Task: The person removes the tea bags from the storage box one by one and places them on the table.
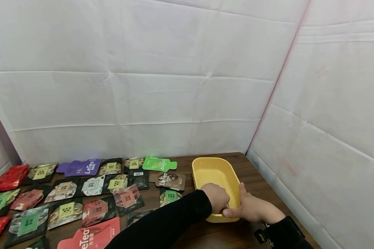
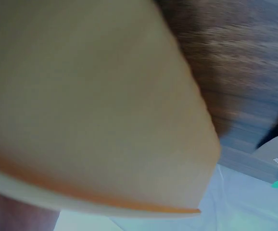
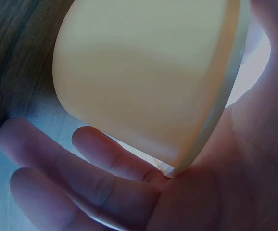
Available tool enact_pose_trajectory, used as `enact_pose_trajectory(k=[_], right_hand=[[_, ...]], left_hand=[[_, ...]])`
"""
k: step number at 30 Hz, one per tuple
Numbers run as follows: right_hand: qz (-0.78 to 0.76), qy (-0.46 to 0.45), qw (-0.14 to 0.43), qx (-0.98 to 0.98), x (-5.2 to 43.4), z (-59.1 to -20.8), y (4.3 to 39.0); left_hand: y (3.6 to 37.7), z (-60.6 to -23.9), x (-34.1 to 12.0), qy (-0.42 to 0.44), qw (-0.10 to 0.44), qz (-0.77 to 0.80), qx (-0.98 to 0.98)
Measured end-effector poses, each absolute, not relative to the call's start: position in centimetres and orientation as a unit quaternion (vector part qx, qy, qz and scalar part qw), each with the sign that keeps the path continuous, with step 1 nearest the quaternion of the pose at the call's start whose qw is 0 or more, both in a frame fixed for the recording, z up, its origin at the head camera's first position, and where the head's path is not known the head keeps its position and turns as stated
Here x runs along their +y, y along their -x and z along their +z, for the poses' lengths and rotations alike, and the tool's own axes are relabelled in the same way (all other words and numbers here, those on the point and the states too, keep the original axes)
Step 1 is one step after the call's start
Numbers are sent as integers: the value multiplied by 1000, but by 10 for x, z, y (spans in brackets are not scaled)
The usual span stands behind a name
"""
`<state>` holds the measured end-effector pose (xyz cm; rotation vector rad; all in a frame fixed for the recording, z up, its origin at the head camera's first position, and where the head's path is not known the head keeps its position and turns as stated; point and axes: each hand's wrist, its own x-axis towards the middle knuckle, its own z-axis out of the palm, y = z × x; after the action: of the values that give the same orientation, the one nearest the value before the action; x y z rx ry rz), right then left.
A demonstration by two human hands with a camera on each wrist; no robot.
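A yellow plastic tray sits on the right part of the brown table. My right hand holds its near right corner, the thumb over the rim; in the right wrist view, the fingers extend beneath the tray's outer wall. From the left, my left hand reaches over the side into the tray's near end. Its back faces up and hides the fingers, so what it holds cannot be seen. The tray's outer wall fills most of the left wrist view.
Left of the tray, flat packets lie in rows: dark sachets, red packets, and bottle-shaped LeTea packs in purple, green, brown and pink. White sheeting stands behind the table and to the right.
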<state>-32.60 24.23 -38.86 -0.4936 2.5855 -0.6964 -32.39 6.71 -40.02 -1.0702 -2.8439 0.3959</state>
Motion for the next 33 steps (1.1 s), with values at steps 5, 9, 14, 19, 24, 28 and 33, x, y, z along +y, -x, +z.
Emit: enact_pose_trajectory(k=[5,9,14,19,24,28,33], right_hand=[[-258,180,212,925,240,-390,327],[-244,181,206,930,236,-390,330],[-240,182,206,931,231,-389,332],[-232,185,209,932,229,-390,336],[-232,181,216,931,232,-390,339],[-226,195,213,930,234,-388,347],[-231,200,211,928,245,-385,350]], left_hand=[[328,-409,69,339,56,133,-930],[334,-402,59,331,70,93,-936],[317,-359,21,335,133,46,-932],[271,-320,-34,301,188,37,-934],[227,-330,-71,279,137,47,-949],[212,-370,-74,292,51,30,-955],[218,-419,-54,338,20,26,-941]])
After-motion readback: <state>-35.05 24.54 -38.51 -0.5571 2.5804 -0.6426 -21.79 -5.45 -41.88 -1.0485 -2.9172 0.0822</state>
